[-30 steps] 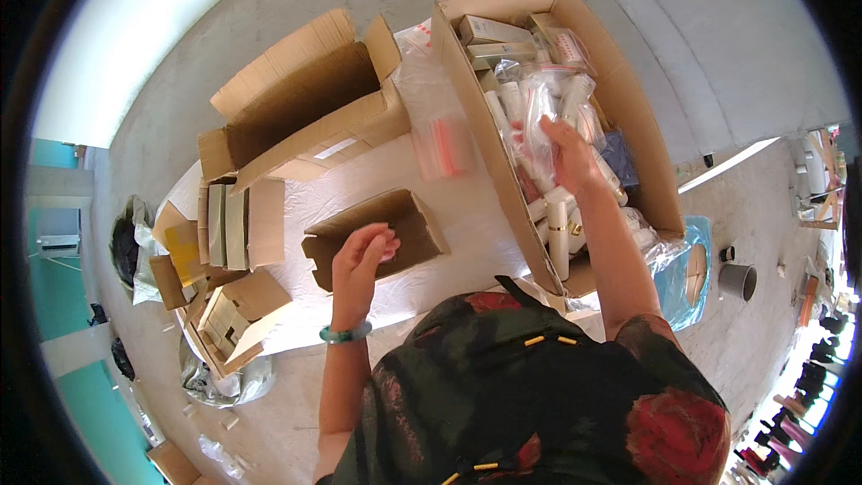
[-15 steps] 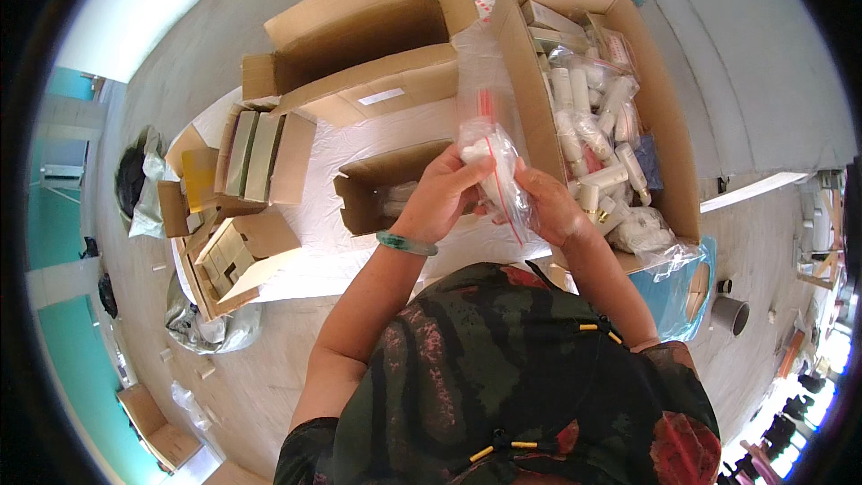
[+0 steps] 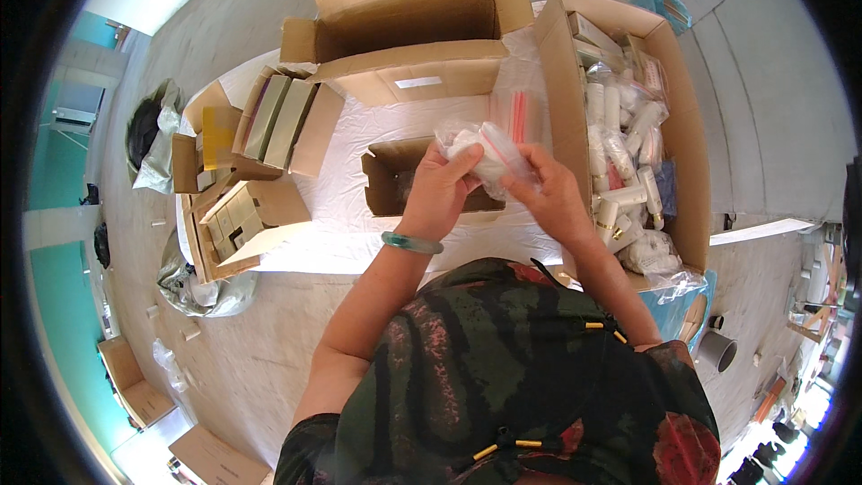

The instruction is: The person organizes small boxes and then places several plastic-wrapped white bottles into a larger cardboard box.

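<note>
A clear zip bag with a red strip along its edge and white contents hangs between my hands, above a small cardboard box. My left hand grips its left side, thumb on top. On the other side, my right hand pinches the bag near the red strip. What the white contents are cannot be made out. Just beyond my right hand lies a stack of flat zip bags with red strips. The inside of the small box is partly hidden by my hands and the bag.
To the right stands a long carton full of white bottles, tubes and bagged items. A large open carton is at the back. On the left, smaller cartons hold flat boxes and small cream boxes. White cloth covers the table.
The zip bag has turned from nearly upright to a slant, its red strip now toward my right hand. The view has shifted, so the table's contents sit farther right.
</note>
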Demonstrator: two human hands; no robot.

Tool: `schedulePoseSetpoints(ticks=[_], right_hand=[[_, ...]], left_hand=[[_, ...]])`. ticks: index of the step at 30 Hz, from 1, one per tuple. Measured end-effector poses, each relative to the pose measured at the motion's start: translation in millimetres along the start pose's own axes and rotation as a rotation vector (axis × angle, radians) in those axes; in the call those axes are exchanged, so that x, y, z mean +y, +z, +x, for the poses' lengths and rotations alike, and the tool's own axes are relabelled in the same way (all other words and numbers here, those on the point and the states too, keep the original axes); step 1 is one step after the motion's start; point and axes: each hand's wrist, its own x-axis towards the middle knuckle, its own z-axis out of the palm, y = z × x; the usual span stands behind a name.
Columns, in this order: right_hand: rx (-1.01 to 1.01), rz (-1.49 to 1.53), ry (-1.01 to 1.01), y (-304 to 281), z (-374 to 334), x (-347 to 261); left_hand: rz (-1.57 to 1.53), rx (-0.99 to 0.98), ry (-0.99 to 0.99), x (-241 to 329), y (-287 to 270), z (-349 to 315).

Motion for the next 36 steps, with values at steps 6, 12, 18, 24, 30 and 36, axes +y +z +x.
schedulePoseSetpoints(ticks=[6, 12, 18, 24, 30, 36], right_hand=[[0.041, 0.494, 0.188, -29, 7, -2], [-0.007, 0.248, 0.071, -42, 3, -16], [0.194, 0.500, 0.082, -54, -1, -32], [0.382, 0.391, 0.034, -72, 4, -23], [0.391, 0.266, 0.019, -92, 7, -14], [0.102, 0.330, 0.082, -72, 0, -4]], left_hand=[[-0.122, -0.148, -0.132, 4, -11, 0], [-0.156, -0.155, -0.242, -13, -8, 0], [0.021, -0.064, -0.207, -17, -11, 7], [-0.066, -0.065, -0.149, -10, -9, 0], [-0.007, -0.061, -0.124, 1, -15, -4], [0.086, -0.050, -0.037, 4, -19, -8]])
